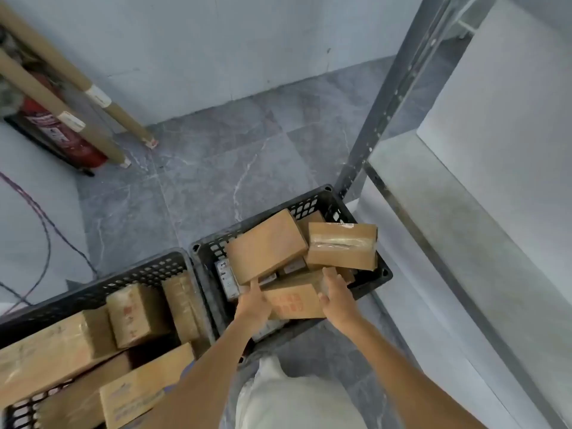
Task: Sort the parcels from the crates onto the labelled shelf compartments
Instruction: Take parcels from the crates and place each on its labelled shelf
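Both hands were in the black slotted plastic crate (306, 209) on the R, at its near edge. L hand (252, 305) and R hand (337, 295) flanked a small brown cardboard parcel w/ red print (294, 300), its long axis running L-R btwn them, both about equally near. Fingers fairly straight, gripping nothing; contact w/ its ends couldn't be told. Beyond lay a larger plain brown parcel (266, 246), a tape-sealed one (342, 246) by the R edge, then the grey metal shelf (371, 131)

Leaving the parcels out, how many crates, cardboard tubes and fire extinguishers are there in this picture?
Crates: 2
Cardboard tubes: 2
Fire extinguisher: 1
Total: 5
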